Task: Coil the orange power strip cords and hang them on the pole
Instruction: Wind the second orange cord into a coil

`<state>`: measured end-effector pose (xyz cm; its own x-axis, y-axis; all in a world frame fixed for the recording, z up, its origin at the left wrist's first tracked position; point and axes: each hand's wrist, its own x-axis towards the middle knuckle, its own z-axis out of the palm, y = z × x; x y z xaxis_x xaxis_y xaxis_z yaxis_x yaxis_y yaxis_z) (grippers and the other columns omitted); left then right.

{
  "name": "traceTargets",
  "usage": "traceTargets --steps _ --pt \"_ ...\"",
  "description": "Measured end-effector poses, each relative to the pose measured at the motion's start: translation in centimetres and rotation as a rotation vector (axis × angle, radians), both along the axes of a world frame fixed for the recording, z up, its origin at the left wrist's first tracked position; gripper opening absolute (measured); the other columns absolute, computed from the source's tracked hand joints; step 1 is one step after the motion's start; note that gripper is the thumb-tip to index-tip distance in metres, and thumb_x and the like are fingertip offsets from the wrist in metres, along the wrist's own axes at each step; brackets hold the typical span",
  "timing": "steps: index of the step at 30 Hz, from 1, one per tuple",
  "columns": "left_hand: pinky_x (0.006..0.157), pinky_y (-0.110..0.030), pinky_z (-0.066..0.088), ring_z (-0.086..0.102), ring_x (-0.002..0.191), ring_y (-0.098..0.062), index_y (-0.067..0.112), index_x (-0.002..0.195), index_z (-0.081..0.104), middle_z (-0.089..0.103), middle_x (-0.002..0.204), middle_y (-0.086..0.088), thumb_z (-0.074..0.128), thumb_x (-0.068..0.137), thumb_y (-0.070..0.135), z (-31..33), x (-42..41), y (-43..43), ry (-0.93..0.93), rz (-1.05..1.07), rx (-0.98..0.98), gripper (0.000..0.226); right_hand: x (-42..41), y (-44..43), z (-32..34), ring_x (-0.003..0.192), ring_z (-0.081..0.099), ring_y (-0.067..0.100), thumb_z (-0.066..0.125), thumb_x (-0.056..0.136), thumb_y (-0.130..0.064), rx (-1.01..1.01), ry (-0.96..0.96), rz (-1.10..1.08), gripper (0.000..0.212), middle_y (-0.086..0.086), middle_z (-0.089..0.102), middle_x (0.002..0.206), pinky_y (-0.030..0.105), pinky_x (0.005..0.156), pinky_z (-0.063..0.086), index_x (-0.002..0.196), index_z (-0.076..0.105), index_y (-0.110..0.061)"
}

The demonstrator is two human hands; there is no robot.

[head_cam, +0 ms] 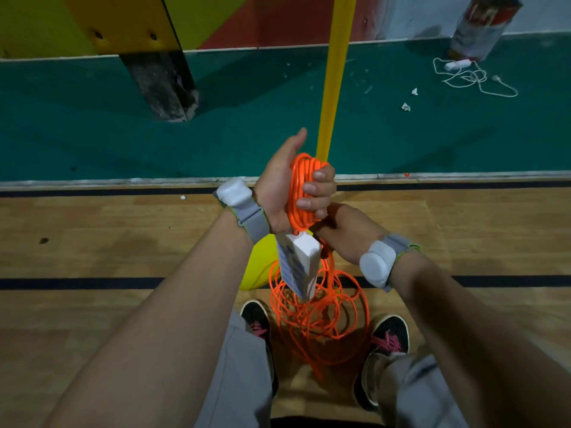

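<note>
Loose cord (321,316) lay in a tangled heap on the wood floor at 6 o'clock, between the two shoes (256,316), directly under the hands so it could feed upward without dragging.

Power strip block (301,267) hung just above the heap, dangling from the coil's lower end; probably left free as a weight while winding.

Right hand (346,239), at 4 o'clock of the coil, was closed narrow, thumb and fingers pinching the cord just under the coil. Judged to be guiding the next turn.

Left hand (278,193) gripped the coil (295,186), fingers wrapped over the loops, thumb straight up toward 12. It served as the former.

Coiling looked partly done; much cord remained on the floor.

Yellow pole (335,72) stood just behind the coil, running to 12 o'clock, its base (262,267) near the feet. Nothing hung on it in view.

White power strip (457,64) lay far off at 1 o'clock on the green floor.
</note>
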<state>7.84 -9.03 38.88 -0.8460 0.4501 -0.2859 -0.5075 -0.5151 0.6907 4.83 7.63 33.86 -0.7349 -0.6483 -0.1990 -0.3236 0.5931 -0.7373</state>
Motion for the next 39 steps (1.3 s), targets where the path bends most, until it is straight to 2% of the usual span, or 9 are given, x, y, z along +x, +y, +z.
traceTargets --steps 3,7,10,14,19,22,27,32,39 --pt "0.061 -0.035 0.039 0.022 0.043 -0.015 0.019 0.075 0.045 0.035 0.057 0.006 0.026 0.101 0.076 -0.1 -0.1 0.1 -0.014 0.059 0.008 0.066 0.3 0.0 0.6 0.059 0.071 0.021 0.059 0.104 -0.025 -0.02 -0.062 0.017 0.019 -0.01 0.069 0.061 0.024 0.054 0.053 0.089 0.057 -0.036" --pt "0.064 -0.035 0.038 0.034 0.043 -0.013 0.02 0.077 0.048 0.036 0.059 0.007 0.03 0.105 0.065 -0.2 -0.1 0.2 -0.018 0.131 -0.012 0.056 0.1 -0.3 0.2 0.056 0.069 0.02 0.055 0.106 -0.039 0.007 -0.079 -0.003 0.023 -0.001 0.071 0.068 0.035 0.062 0.057 0.084 0.059 -0.035" --pt "0.063 -0.034 0.037 0.035 0.043 -0.013 0.02 0.076 0.048 0.036 0.059 0.007 0.031 0.106 0.062 -0.1 -0.2 0.2 -0.02 0.183 -0.042 0.055 -0.1 -0.5 -0.5 0.068 0.065 0.022 0.049 0.108 -0.044 0.153 0.03 0.053 0.036 -0.003 0.067 0.069 0.039 0.07 0.054 0.076 0.057 -0.029" --pt "0.061 -0.035 0.036 0.033 0.039 -0.012 0.02 0.071 0.047 0.034 0.055 0.007 0.031 0.108 0.062 0.0 -0.4 0.5 -0.019 0.246 -0.136 0.059 -0.3 -0.4 -1.0 0.083 0.062 0.031 0.045 0.108 -0.042 0.273 0.082 0.093 0.028 -0.003 0.06 0.08 0.051 0.08 0.054 0.084 0.052 -0.028" --pt "0.056 -0.032 0.038 0.028 0.037 -0.012 0.02 0.062 0.045 0.03 0.049 0.006 0.032 0.109 0.06 0.2 -0.4 0.5 -0.03 0.325 -0.215 0.064 -0.1 -0.4 -1.1 0.083 0.065 0.024 0.054 0.104 -0.04 0.259 0.072 0.078 0.02 -0.01 0.061 0.082 0.047 0.08 0.057 0.085 0.048 -0.04" --pt "0.054 -0.033 0.035 0.026 0.036 -0.013 0.02 0.061 0.043 0.029 0.048 0.005 0.032 0.108 0.068 0.2 -0.4 0.4 -0.046 0.364 -0.256 0.068 -0.1 -0.3 -1.1 0.074 0.074 0.015 0.055 0.103 -0.041 0.203 0.034 0.054 0.007 -0.007 0.071 0.086 0.041 0.075 0.061 0.102 0.056 -0.034" --pt "0.05 -0.031 0.033 0.02 0.036 -0.013 0.021 0.062 0.039 0.025 0.048 0.005 0.036 0.101 0.081 0.2 -0.8 0.3 -0.066 0.458 -0.289 0.071 -0.1 -0.3 -1.0 0.075 0.073 0.022 0.055 0.101 -0.05 0.213 0.069 0.013 0.02 -0.003 0.068 0.089 0.042 0.07 0.06 0.103 0.056 -0.03" --pt "0.048 -0.029 0.034 0.018 0.038 -0.014 0.023 0.062 0.038 0.02 0.052 0.005 0.042 0.103 0.077 0.0 -1.0 0.0 -0.066 0.548 -0.272 0.068 -0.5 -0.4 -1.5 0.065 0.059 0.027 0.053 0.102 -0.058 0.211 0.063 -0.016 0.048 0.003 0.056 0.067 0.042 0.064 0.047 0.075 0.048 -0.019" --pt "0.047 -0.027 0.034 0.021 0.036 -0.013 0.023 0.063 0.039 0.024 0.05 0.006 0.041 0.107 0.069 -0.1 -1.2 -0.2 -0.057 0.633 -0.214 0.064 -0.8 0.0 -2.2 0.079 0.071 0.025 0.05 0.099 -0.062 0.223 -0.005 0.007 0.041 -0.003 0.075 0.081 0.049 0.079 0.059 0.087 0.057 -0.024"
